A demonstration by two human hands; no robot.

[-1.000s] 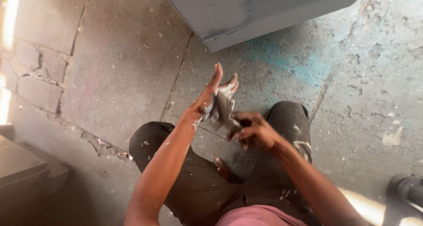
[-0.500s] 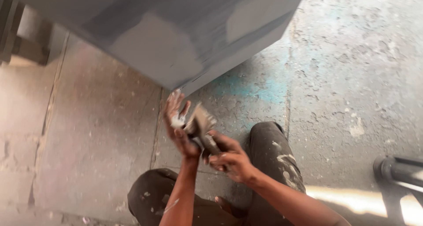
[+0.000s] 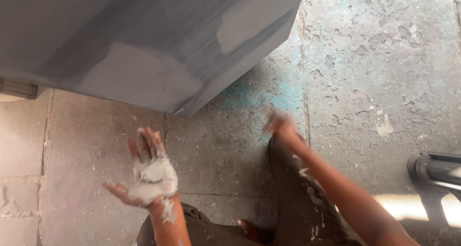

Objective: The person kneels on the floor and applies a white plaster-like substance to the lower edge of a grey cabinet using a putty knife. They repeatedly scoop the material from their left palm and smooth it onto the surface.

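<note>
From my head camera, my left hand (image 3: 149,176) lies palm up, fingers spread, caked with grey putty (image 3: 152,179), near the grey panel (image 3: 144,44); my right hand (image 3: 276,123), further right over the concrete floor (image 3: 374,73), is blurred, grip unclear

right hand (image 3: 277,123) is motion-blurred (grip unreadable); grey panel (image 3: 144,39) cut off by top edge.

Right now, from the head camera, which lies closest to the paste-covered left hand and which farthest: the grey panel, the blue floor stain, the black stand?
From the left hand:
1. Grey panel, just above it.
2. Blue floor stain, up and right.
3. Black stand, far right edge.
</note>
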